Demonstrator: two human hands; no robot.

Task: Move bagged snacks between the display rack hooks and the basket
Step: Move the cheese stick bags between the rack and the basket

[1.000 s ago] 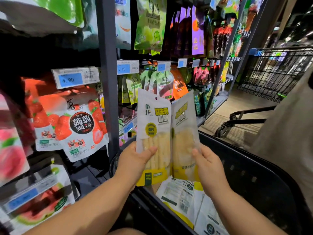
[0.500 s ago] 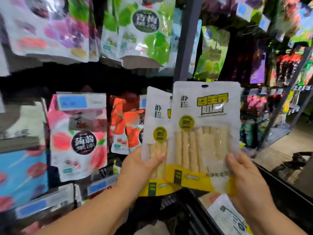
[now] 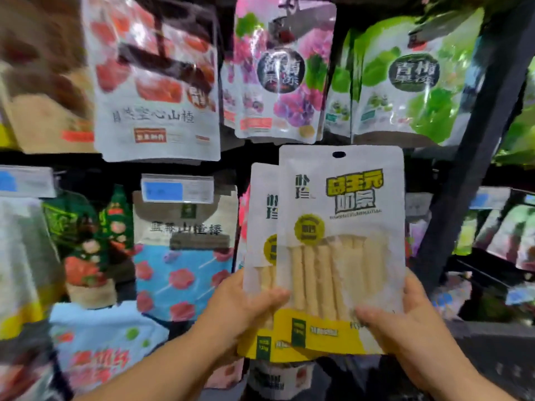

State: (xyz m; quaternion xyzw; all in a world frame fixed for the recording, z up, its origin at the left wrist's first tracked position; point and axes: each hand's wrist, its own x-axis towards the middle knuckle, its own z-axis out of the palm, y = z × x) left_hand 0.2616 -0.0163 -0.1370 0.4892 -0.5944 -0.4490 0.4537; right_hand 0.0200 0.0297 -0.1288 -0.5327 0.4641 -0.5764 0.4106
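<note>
The left hand grips the rear snack bag and the right hand grips the overlapping front snack bag, both held upright before the rack's hanging packets.

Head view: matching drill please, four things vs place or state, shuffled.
1. front stick bag
2. rear stick bag
3. green bag
4. blue bag

A. hanging top right
B. gripped by right hand, hang hole showing
C. hanging below a price tag
D. gripped by left hand, half covered

Pairs: 1-B, 2-D, 3-A, 4-C
</note>
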